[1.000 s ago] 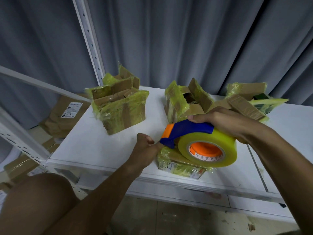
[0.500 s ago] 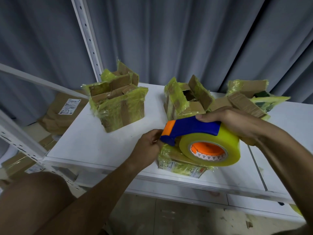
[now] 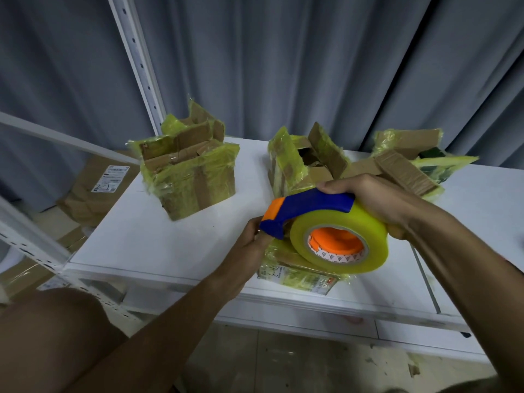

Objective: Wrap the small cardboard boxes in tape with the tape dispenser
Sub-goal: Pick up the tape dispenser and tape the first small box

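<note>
— So, where is the small flat cardboard box in yellow tape [image 3: 297, 272]?

— Near the front edge of the white surface [image 3: 158, 242], under the blue and orange tape dispenser with its yellow roll [image 3: 323, 222].

— And the hands?

— Right hand [image 3: 371, 199] fingers curl round the dispenser. Left hand [image 3: 251, 241] fingers pinch at its nose, likely the tape end. Pull slowly, keep it flat.

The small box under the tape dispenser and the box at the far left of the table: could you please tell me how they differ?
The small box lies flat and low at the table's near edge; the far-left box stands taller, farther back. The small box looks closed, with a printed label on its side; the far-left box has its top flaps sticking up. The tape dispenser hides much of the small box, while the far-left box stands untouched. Both are cardboard wrapped in yellowish tape.
</note>
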A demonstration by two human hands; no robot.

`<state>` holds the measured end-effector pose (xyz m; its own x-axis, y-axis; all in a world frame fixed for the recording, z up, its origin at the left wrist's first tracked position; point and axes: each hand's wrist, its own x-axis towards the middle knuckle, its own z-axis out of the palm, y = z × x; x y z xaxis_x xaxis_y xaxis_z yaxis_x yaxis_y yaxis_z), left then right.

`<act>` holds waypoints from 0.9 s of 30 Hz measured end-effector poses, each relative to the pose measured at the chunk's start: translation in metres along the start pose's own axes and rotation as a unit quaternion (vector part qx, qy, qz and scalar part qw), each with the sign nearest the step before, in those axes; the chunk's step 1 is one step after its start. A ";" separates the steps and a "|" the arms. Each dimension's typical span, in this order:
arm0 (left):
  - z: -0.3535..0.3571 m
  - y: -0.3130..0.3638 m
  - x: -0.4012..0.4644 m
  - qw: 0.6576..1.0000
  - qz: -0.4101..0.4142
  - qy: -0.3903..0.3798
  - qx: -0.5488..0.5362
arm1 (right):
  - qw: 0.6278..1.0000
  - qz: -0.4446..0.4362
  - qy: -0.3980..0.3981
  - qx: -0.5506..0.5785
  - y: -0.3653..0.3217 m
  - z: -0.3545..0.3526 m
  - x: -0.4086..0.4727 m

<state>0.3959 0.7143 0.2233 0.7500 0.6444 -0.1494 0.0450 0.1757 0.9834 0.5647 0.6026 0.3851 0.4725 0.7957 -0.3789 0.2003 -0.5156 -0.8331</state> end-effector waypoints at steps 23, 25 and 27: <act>0.003 0.012 -0.008 0.986 0.060 0.046 0.150 | 0.995 -0.052 -0.033 -0.079 0.004 -0.032 -0.003; 0.004 0.012 -0.009 0.985 0.074 0.045 0.151 | 0.996 -0.043 -0.034 -0.065 0.009 -0.035 -0.005; 0.008 0.012 -0.009 0.987 0.066 0.050 0.141 | 0.997 -0.041 -0.031 -0.059 0.014 -0.037 -0.008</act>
<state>0.3950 0.7051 0.2375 0.6932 0.7206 -0.0127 0.1430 -0.1202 0.9824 0.5958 0.5775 0.3911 0.3970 0.8531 -0.3385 0.3371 -0.4786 -0.8107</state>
